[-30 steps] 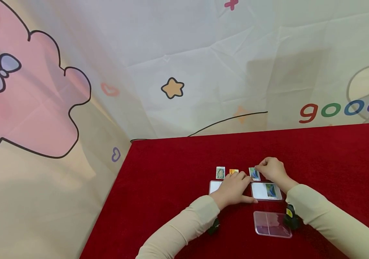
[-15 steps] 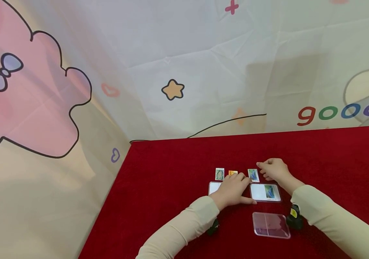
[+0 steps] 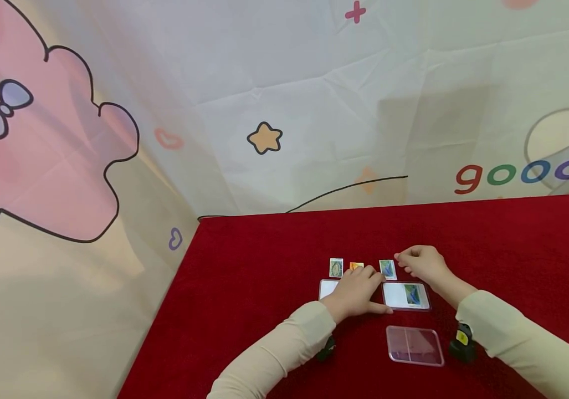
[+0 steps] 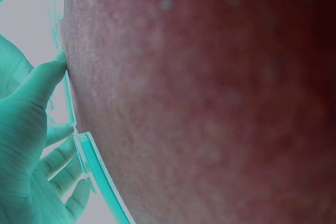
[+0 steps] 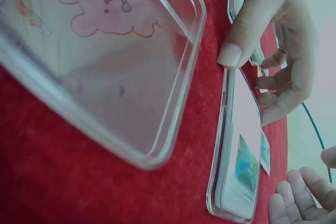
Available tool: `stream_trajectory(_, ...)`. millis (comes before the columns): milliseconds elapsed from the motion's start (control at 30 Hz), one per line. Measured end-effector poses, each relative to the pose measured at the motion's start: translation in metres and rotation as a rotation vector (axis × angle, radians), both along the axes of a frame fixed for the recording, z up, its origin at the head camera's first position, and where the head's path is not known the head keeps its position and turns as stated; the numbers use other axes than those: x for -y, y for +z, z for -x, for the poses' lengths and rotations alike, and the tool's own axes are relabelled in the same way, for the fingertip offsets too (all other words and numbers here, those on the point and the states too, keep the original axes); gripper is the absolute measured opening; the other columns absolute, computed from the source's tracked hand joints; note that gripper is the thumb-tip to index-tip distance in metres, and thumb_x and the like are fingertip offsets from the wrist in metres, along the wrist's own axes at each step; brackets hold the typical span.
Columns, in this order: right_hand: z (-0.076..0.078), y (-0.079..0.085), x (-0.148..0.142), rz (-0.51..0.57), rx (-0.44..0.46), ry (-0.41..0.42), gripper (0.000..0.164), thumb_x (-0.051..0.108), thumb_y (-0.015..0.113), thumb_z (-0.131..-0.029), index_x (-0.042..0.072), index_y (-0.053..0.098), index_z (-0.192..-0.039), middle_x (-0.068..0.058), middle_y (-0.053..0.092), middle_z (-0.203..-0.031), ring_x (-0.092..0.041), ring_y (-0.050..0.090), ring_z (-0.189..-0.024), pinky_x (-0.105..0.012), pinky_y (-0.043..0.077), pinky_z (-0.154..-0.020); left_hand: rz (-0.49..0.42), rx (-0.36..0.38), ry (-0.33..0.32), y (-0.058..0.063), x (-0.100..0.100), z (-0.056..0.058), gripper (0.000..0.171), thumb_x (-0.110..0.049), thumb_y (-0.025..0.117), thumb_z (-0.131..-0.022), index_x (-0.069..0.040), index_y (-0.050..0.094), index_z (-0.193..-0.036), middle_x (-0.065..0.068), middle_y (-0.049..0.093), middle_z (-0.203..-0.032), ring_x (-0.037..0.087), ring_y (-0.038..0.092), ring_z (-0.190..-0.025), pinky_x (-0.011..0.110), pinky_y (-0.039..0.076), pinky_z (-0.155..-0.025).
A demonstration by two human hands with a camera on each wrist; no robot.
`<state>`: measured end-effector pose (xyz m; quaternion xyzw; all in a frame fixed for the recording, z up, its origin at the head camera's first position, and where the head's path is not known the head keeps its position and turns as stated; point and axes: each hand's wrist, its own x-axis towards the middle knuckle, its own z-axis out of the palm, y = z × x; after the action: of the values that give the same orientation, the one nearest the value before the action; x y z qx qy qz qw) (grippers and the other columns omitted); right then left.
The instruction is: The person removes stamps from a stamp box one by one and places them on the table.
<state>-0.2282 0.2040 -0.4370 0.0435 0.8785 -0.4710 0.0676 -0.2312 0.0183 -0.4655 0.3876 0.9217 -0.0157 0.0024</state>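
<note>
My left hand (image 3: 356, 291) lies palm down with fingers spread, reaching across two flat clear cases. Its thumb touches the near left corner of the right case (image 3: 395, 295), as the right wrist view also shows. This case has a white insert with a small blue-green picture (image 5: 245, 167) on its right half. The left case (image 3: 326, 288) is mostly hidden under the hand. Behind the cases lies a blue stamp-like picture (image 3: 387, 270), left fingertips right at its near left corner. My right hand (image 3: 425, 262) hovers just right of it, fingers loosely bent, nothing visible in them.
A grey-green stamp-like picture (image 3: 336, 267) and an orange one (image 3: 356, 266), partly hidden, lie behind the left case. A clear lid (image 3: 415, 346) rests on the red cloth (image 3: 244, 310) nearer the body. A printed curtain (image 3: 334, 111) hangs behind the table.
My right hand has let go of the blue stamp-like picture's top edge and moved slightly right, away from it. The left hand has stayed in place on the cases.
</note>
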Motion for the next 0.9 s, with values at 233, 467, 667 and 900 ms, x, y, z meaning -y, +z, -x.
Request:
stream_trajectory(233, -0.008, 0.005, -0.003, -0.114, -0.107, 0.079, 0.028, 0.020, 0.061, -0.091, -0.005, 0.065, -0.103, -0.024, 0.065, -0.104, -0.035, 0.060, -0.093, -0.044, 0.049, -0.076, -0.006, 0.008, -0.003, 0.000, 0.000, 0.001, 0.065, -0.065, 0.061, -0.079, -0.021, 0.056, -0.127, -0.005, 0.055, -0.113, 0.008, 0.052, -0.102, 0.022, 0.040, -0.077)
stream_trajectory(467, -0.017, 0.008, -0.006, -0.144, -0.131, 0.155, 0.026, 0.016, 0.063, -0.089, -0.007, 0.063, -0.103, -0.021, 0.066, -0.095, -0.027, 0.061, -0.085, -0.036, 0.050, -0.069, 0.000, 0.000, -0.009, 0.001, -0.001, 0.002, 0.066, -0.066, 0.061, -0.079, -0.021, 0.055, -0.128, -0.005, 0.055, -0.114, 0.008, 0.053, -0.102, 0.023, 0.041, -0.079)
stream_trajectory(667, -0.022, 0.006, -0.008, -0.170, -0.163, 0.192, 0.024, 0.012, 0.066, -0.086, -0.007, 0.063, -0.100, -0.016, 0.066, -0.089, -0.024, 0.061, -0.080, -0.031, 0.048, -0.066, -0.009, 0.007, -0.007, 0.000, 0.000, 0.003, 0.066, -0.065, 0.061, -0.079, -0.021, 0.056, -0.127, -0.005, 0.055, -0.114, 0.008, 0.052, -0.103, 0.023, 0.040, -0.078)
stream_trajectory(900, -0.029, 0.006, -0.010, -0.201, -0.176, 0.213, 0.022, 0.010, 0.069, -0.082, -0.006, 0.063, -0.096, -0.013, 0.065, -0.085, -0.021, 0.060, -0.078, -0.031, 0.048, -0.065, -0.009, 0.028, 0.000, 0.002, 0.000, 0.000, 0.064, -0.064, 0.062, -0.080, -0.021, 0.055, -0.128, -0.005, 0.055, -0.115, 0.008, 0.052, -0.105, 0.023, 0.041, -0.082)
